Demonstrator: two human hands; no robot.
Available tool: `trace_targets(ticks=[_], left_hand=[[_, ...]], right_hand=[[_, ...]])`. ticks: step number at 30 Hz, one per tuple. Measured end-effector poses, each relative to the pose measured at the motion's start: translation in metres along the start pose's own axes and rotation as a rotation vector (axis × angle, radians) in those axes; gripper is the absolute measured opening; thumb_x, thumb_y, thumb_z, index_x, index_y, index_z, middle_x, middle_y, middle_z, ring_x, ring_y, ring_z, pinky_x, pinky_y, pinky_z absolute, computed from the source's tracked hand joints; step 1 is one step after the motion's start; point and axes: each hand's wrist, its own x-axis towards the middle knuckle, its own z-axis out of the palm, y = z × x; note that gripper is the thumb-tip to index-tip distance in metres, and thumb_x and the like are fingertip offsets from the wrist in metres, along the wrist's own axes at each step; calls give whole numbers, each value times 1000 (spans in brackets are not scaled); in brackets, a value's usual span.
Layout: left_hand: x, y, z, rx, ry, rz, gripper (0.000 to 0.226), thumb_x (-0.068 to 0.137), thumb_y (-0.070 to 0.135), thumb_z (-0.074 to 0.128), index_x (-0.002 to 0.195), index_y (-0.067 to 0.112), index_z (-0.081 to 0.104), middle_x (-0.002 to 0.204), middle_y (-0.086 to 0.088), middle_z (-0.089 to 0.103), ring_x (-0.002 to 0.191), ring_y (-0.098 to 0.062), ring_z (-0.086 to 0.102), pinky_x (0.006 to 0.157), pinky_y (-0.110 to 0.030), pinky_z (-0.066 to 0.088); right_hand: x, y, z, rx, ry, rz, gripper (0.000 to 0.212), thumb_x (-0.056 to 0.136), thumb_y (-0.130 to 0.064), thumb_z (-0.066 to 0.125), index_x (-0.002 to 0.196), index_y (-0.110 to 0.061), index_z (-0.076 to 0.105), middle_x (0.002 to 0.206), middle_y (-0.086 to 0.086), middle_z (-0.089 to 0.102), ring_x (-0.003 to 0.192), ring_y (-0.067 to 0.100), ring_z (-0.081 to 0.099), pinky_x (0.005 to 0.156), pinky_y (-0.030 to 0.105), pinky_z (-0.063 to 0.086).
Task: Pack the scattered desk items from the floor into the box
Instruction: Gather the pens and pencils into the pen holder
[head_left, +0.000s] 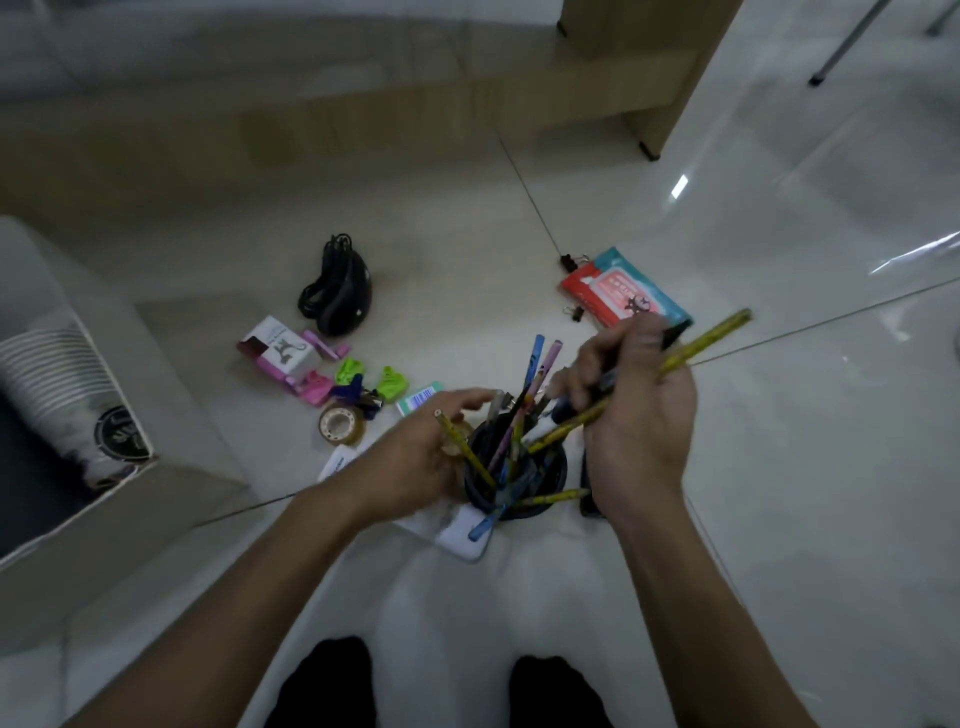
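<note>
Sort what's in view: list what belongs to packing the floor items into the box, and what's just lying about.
Job: box, pen cup, pencils in right hand, tape roll, wipes pack, green clips, binder clip, black cable bundle.
Just there: wooden desk leg, chair leg.

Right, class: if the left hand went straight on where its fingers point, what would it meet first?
Probably the pencils in the black pen cup, right ahead of the left hand, though depth is unclear.

box (182, 415) cut off left, pen cup (551, 467) part-hidden
</note>
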Motion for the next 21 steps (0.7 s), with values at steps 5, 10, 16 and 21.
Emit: trace_targets(ticks=[5, 10, 16, 21], left_hand=[[-16, 4, 24, -27, -53, 2, 117, 67, 25, 90, 148, 55, 11, 156, 27, 27, 144, 6, 27, 114, -21, 34], [-12, 17, 31, -42, -7, -8, 129, 62, 51, 89, 158, 36, 4, 162, 11, 24, 148, -5, 27, 118, -43, 34], [8, 35, 35, -9, 28, -13, 121, 58, 60, 88, 151, 50, 13, 149, 23, 44, 133, -1, 49, 110, -38, 45], [26, 43, 35, -77, 197, 34, 87, 66, 47, 87, 139, 41, 41, 118, 19, 65, 109, -2, 65, 94, -34, 55]], right_hand=[[-4, 1, -8, -281, -219, -172, 11, 94, -18, 63, 102, -11, 63, 88, 12, 68, 83, 22, 71, 79, 26, 56], [-7, 0, -26, -172, -91, -241, 16, 98, -11, 54, 107, -2, 63, 106, 19, 68, 108, 30, 66, 94, 39, 55], [-19, 28, -56, -27, -60, 135, 43, 96, -20, 40, 136, -10, 52, 138, 11, 60, 131, 28, 55, 111, 48, 41], [-38, 49, -58, -17, -150, 209, 56, 98, -54, 43, 133, -13, 61, 133, 13, 64, 129, 31, 56, 106, 42, 46]])
